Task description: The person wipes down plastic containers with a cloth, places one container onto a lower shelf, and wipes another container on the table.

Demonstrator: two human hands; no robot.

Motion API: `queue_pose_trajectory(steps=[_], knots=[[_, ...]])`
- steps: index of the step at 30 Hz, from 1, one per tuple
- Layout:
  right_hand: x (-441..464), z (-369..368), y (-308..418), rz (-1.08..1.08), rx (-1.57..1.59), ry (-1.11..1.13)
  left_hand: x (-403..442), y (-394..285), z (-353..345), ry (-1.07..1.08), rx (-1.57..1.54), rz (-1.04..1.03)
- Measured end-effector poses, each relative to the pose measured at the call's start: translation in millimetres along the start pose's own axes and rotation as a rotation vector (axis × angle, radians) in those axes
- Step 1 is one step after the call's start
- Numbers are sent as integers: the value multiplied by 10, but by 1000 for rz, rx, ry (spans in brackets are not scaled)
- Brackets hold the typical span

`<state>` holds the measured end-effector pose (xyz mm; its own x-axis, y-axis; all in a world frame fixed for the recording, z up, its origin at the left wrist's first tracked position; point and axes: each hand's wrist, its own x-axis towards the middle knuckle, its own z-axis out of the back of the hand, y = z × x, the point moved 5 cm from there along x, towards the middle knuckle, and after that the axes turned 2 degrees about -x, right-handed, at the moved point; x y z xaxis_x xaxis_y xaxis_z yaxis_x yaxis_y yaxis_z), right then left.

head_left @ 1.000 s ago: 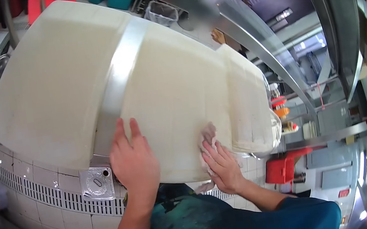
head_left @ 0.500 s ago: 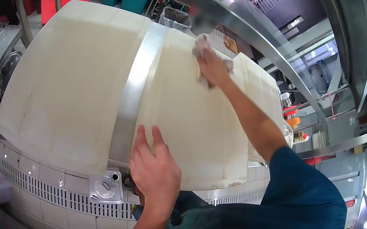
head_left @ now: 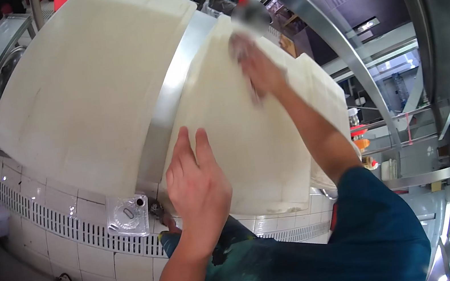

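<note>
A crumpled pinkish-grey cloth (head_left: 238,45) lies under my right hand (head_left: 264,69), blurred by motion, near the far edge of the middle white board (head_left: 243,149). That arm reaches forward over the board. Nearer to me, my left hand (head_left: 197,181) is over the near left part of the same board, holding nothing, with two fingers stretched out and apart. Whether its palm touches the board is hidden. To the left a larger white board (head_left: 91,90) lies beyond a strip of bare metal counter (head_left: 172,93).
A third white board (head_left: 320,84) adjoins on the right. Bottles (head_left: 361,144) stand past it. A metal frame (head_left: 337,38) rises along the far side. Below the near edge are a clear lidded container (head_left: 128,216) and a floor drain grate (head_left: 64,223).
My right hand has gone from the near edge to the far edge of the middle board with the cloth. My left hand has shifted rightward in view, and the view itself has moved.
</note>
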<state>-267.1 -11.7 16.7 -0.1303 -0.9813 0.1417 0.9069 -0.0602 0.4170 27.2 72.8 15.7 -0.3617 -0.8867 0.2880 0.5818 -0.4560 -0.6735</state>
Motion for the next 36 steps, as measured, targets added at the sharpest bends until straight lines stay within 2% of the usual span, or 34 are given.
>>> queue_pose_trajectory(steps=[1, 3, 5, 6, 7, 9, 10, 11, 12, 13, 14, 15, 17, 19, 20, 21, 22, 24, 26, 29, 31, 33, 35, 36], knots=[[372, -4, -110, -59, -109, 2, 9, 5, -9, -21, -24, -4], [412, -122, -81, -137, -203, -3, 48, -32, 60, -42, -102, 45], [-106, -296, 490, 153, -177, -76, 64, -21, 91, -68, -185, 76], [-492, -325, 1006, 129, -295, 8, 55, 21, 102, -217, -292, 33], [-785, -294, 1458, -105, -303, 395, 31, 56, 140, -359, -400, -11], [-1663, -205, 1756, 367, -199, 253, 2, 47, 156, -313, -400, -24], [-1935, -163, 1785, 388, -142, 380, 6, 39, 165, -276, -400, -29], [-2199, -97, 1635, 413, -123, 362, 17, 8, 181, -279, -395, -46], [-2415, -59, 1380, 435, -103, 345, 28, -77, 117, -143, -155, -66], [-2361, 50, 1075, 329, -131, 305, 29, -131, 40, -4, 86, -85], [-2209, 173, 716, 215, -156, 265, 30, -159, 36, 7, 90, -105], [-2030, 229, 213, 54, -412, 296, 43, -160, 30, 16, 79, -79], [-1383, 375, -756, -165, 456, -87, 74, -162, 29, 19, 75, -74], [-638, 456, -1443, -71, -373, -129, 112, -154, 29, 25, 77, -44], [-303, 582, -1072, -215, -593, -25, 120, -165, 17, 24, 80, -68], [37, 465, -893, -232, -767, -22, 120, -156, -3, 23, 115, -71], [207, 197, -981, -55, -669, -151, 121, -151, -19, 27, 151, -78], [-5, -61, -64, -78, -342, -213, 127, -139, -11, 21, 164, -101], [-515, -329, 838, 174, -286, -32, 123, -158, -24, 13, 171, -117], [-1629, -124, 1566, 235, -13, 46, 128, -125, -31, 41, 124, -87], [-2107, 85, 1505, 271, -17, 164, 124, -122, -30, 37, 144, -80], [-2161, 154, 885, 36, 1, 334, 122, -139, -51, 33, 133, -94], [-1835, 366, 51, 54, -205, -79, 119, -137, -52, 31, 135, -115], [-1570, 491, -289, -28, -169, -75, 122, -139, -64, 40, 135, -108]])
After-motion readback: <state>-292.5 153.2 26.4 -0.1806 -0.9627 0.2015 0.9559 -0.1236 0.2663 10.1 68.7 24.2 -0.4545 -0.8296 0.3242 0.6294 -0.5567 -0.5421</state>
